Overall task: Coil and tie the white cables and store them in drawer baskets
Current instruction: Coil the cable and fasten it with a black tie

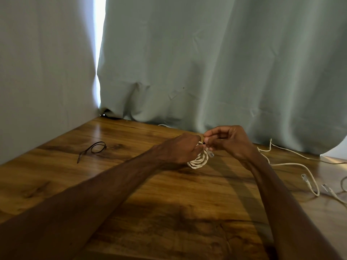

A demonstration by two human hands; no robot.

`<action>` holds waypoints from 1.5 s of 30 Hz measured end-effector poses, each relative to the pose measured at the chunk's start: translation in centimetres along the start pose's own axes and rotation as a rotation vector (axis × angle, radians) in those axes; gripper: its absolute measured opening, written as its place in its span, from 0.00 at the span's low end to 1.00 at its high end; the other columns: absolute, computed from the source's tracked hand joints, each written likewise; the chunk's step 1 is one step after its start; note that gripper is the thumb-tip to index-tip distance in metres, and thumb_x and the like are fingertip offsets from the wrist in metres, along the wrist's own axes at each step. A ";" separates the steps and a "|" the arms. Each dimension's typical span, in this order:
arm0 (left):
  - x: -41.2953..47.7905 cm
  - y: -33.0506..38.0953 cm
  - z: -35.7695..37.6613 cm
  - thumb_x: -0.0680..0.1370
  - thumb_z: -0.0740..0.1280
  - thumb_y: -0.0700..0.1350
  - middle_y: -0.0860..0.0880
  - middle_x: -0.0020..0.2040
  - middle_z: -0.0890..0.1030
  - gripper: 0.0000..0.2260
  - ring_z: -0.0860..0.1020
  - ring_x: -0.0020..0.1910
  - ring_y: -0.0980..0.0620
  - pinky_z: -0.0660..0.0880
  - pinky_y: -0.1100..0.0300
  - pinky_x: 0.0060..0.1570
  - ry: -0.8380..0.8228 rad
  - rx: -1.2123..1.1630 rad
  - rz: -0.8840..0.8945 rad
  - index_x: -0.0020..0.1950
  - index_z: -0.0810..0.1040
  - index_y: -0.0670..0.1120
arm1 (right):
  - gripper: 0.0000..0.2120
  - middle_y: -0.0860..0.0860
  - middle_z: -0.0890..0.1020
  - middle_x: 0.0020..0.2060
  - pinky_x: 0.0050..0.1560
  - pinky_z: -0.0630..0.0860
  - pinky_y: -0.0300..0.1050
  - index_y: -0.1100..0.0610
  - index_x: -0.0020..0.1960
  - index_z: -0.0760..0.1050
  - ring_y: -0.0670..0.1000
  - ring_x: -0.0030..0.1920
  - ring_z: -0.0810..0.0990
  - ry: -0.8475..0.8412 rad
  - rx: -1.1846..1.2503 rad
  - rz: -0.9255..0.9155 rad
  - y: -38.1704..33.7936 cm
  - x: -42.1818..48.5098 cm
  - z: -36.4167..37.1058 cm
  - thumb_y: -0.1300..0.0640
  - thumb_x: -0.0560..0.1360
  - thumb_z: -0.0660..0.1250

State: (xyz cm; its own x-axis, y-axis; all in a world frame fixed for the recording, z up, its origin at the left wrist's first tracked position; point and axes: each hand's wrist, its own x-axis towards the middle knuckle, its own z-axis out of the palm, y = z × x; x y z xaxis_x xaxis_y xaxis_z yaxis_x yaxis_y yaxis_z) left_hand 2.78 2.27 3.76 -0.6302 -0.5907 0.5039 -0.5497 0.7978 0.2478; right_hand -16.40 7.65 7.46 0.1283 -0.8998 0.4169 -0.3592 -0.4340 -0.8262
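A coiled white cable sits on the wooden table at mid right, its clear plug hanging at the coil's right side. My left hand grips the coil from the left and covers most of it. My right hand pinches a thin dark tie at the top of the coil, fingertips meeting those of the left hand. The tie itself is mostly hidden between the fingers. Loose white cables with clear plugs trail across the table's right side.
A spare dark tie, looped, lies on the table at the left. A grey-green curtain hangs along the table's back edge, with a bright gap on its left. A pale wall borders the left side. No drawer basket is in view.
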 end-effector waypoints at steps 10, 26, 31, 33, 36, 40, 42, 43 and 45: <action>0.2 0.1 0.1 0.85 0.60 0.50 0.47 0.42 0.80 0.15 0.77 0.41 0.50 0.66 0.56 0.39 0.000 0.017 0.013 0.48 0.78 0.42 | 0.09 0.61 0.88 0.43 0.44 0.85 0.41 0.66 0.51 0.84 0.52 0.40 0.87 0.030 0.079 0.098 0.1 -0.3 0.1 0.73 0.72 0.74; 0.6 -0.8 0.0 0.82 0.56 0.55 0.44 0.42 0.80 0.21 0.79 0.41 0.47 0.76 0.46 0.44 -0.061 0.023 0.049 0.45 0.78 0.41 | 0.11 0.62 0.87 0.44 0.47 0.85 0.44 0.67 0.52 0.83 0.55 0.43 0.88 0.014 0.176 0.149 0.9 -0.1 -0.1 0.72 0.70 0.75; 0.8 -1.2 0.6 0.80 0.54 0.59 0.47 0.44 0.80 0.22 0.79 0.42 0.49 0.76 0.46 0.46 -0.041 0.019 0.012 0.47 0.78 0.44 | 0.12 0.63 0.87 0.46 0.48 0.85 0.45 0.67 0.53 0.83 0.55 0.43 0.88 0.028 0.227 0.201 1.1 0.0 0.1 0.70 0.71 0.75; 0.8 -1.6 0.9 0.81 0.54 0.60 0.49 0.43 0.79 0.20 0.78 0.41 0.51 0.76 0.47 0.45 -0.026 0.002 0.003 0.45 0.76 0.47 | 0.10 0.62 0.87 0.46 0.48 0.85 0.44 0.66 0.53 0.84 0.55 0.43 0.87 0.046 0.228 0.187 1.1 0.1 0.3 0.68 0.72 0.76; 0.6 -2.5 1.2 0.85 0.56 0.60 0.53 0.41 0.77 0.18 0.76 0.40 0.56 0.72 0.53 0.41 0.008 -0.009 -0.010 0.45 0.75 0.50 | 0.09 0.55 0.88 0.48 0.45 0.83 0.43 0.60 0.53 0.86 0.51 0.47 0.87 0.089 0.133 0.099 1.3 0.2 0.5 0.58 0.75 0.76; 0.4 -2.5 0.5 0.85 0.59 0.55 0.51 0.39 0.79 0.17 0.78 0.38 0.55 0.72 0.53 0.38 0.043 -0.100 0.026 0.44 0.78 0.46 | 0.11 0.50 0.88 0.49 0.47 0.80 0.37 0.55 0.57 0.85 0.48 0.52 0.86 0.079 0.022 0.077 1.6 0.4 0.6 0.54 0.76 0.75; 0.4 -2.0 -0.2 0.85 0.60 0.50 0.49 0.40 0.82 0.15 0.80 0.39 0.52 0.74 0.51 0.40 0.040 -0.148 0.055 0.45 0.79 0.45 | 0.12 0.49 0.88 0.51 0.56 0.81 0.43 0.54 0.59 0.84 0.49 0.55 0.86 0.023 -0.019 0.110 2.0 0.4 0.9 0.53 0.77 0.74; 0.3 -1.8 -0.5 0.85 0.60 0.49 0.50 0.40 0.83 0.14 0.80 0.39 0.54 0.75 0.52 0.40 0.044 -0.182 0.052 0.45 0.80 0.47 | 0.12 0.49 0.88 0.52 0.60 0.80 0.47 0.53 0.60 0.84 0.50 0.57 0.85 -0.009 -0.034 0.119 2.1 0.4 1.1 0.52 0.77 0.73; 0.0 -1.5 -0.7 0.85 0.61 0.48 0.57 0.38 0.83 0.14 0.78 0.37 0.62 0.72 0.60 0.38 0.059 -0.262 0.041 0.43 0.79 0.56 | 0.13 0.50 0.87 0.54 0.64 0.79 0.56 0.52 0.62 0.83 0.53 0.59 0.84 -0.068 -0.033 0.123 2.4 0.4 1.2 0.50 0.79 0.71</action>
State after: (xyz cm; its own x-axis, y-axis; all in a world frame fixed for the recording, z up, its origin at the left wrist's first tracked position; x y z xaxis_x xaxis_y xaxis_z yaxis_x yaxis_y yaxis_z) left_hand 4.00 1.16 3.99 -0.6116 -0.5553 0.5635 -0.3586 0.8295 0.4282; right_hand -16.14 6.21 5.16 0.1435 -0.9477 0.2852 -0.4066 -0.3192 -0.8560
